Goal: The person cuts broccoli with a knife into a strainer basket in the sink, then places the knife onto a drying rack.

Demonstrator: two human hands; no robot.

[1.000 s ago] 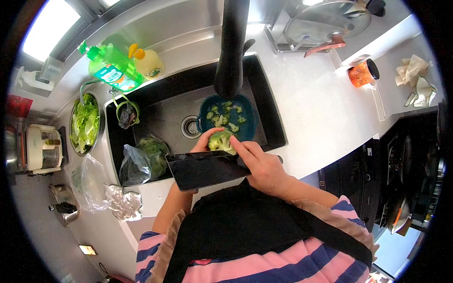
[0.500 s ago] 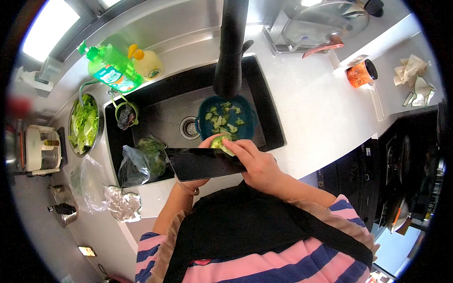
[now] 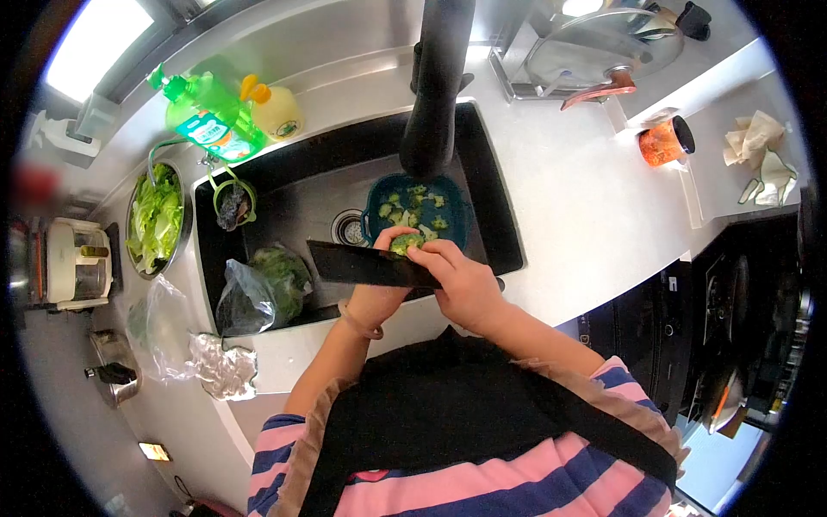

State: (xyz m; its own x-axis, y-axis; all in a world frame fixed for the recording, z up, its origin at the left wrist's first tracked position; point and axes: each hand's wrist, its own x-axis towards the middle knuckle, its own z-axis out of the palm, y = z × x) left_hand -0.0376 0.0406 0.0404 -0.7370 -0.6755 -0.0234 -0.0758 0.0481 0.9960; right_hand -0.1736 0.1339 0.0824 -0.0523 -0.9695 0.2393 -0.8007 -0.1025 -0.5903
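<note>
Faucet (image 3: 433,112) near colander (image 3: 455,226); right fingers (image 3: 441,255) grip cleaver (image 3: 362,264), partly hiding left fingers (image 3: 393,234) holding broccoli (image 3: 406,244).

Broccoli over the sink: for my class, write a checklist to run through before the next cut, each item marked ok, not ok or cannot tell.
1. Right hand grips the cleaver by its handle: ok.
2. Left hand holds the broccoli: ok, its fingertips show beyond the blade.
3. Left fingers clear of the cutting edge: cannot tell, the blade hides part of the hand.
4. Broccoli supported on a board: not ok, it is held in the hand and no board shows beneath it.
5. Basin ready for pieces: ok, it sits in the sink with florets inside.
</note>
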